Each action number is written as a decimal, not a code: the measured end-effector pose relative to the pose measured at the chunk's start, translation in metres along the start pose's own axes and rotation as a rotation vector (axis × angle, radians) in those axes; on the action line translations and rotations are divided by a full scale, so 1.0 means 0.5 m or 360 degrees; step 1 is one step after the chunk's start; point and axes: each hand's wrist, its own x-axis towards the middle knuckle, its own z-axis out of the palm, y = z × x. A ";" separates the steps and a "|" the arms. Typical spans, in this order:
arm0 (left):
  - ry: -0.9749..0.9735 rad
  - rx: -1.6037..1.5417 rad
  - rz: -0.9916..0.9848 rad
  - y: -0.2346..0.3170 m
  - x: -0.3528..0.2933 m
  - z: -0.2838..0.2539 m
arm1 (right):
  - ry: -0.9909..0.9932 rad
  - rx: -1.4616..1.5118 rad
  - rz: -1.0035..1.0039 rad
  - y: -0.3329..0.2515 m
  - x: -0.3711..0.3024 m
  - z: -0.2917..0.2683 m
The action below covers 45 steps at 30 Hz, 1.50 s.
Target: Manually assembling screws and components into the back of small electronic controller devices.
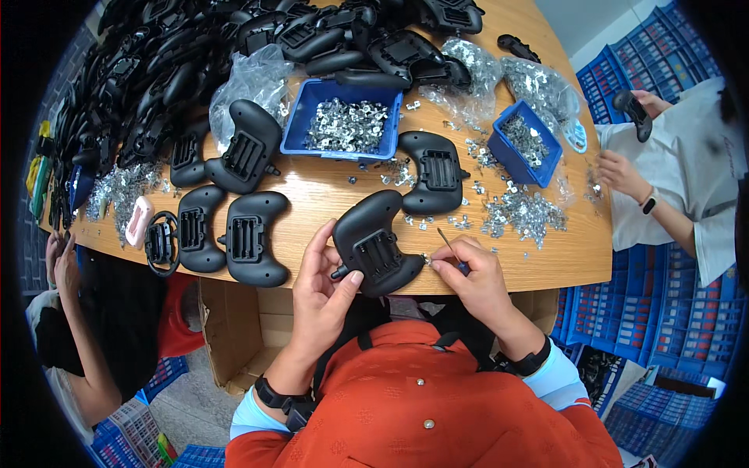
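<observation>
A black game controller (374, 246), its open battery bay facing up, is tilted at the table's near edge. My left hand (324, 285) grips it by the left side, thumb on its lower edge. At its right tip, my right hand (476, 277) pinches a small shiny metal clip (427, 259) between thumb and forefinger. Tucked in the same hand is a thin metal-shafted tool (446, 239) with a blue handle; its exact kind is unclear. Just beyond, another black controller (431, 171) lies with its bay up, and a blue bin (341, 152) holds many metal clips.
Several controllers (253, 238) lie to the left, before a big black heap (156, 86). Loose clips (524, 214) surround a smaller blue bin (527, 144) at right. Plastic bags (472, 74) lie behind. Co-workers sit either side; the right one's hand (624, 173) is by the table edge.
</observation>
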 end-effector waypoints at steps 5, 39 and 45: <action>-0.0017 0.0030 0.0000 0.001 -0.002 -0.002 | 0.0020 -0.0180 -0.0069 -0.001 -0.003 -0.001; -0.0034 -0.0049 -0.0220 0.010 0.015 -0.018 | 0.0176 -0.0438 -0.0468 0.013 0.007 0.015; -0.0022 -0.0088 -0.0293 0.011 0.021 -0.020 | 0.0306 -0.0372 -0.0366 0.010 -0.002 -0.003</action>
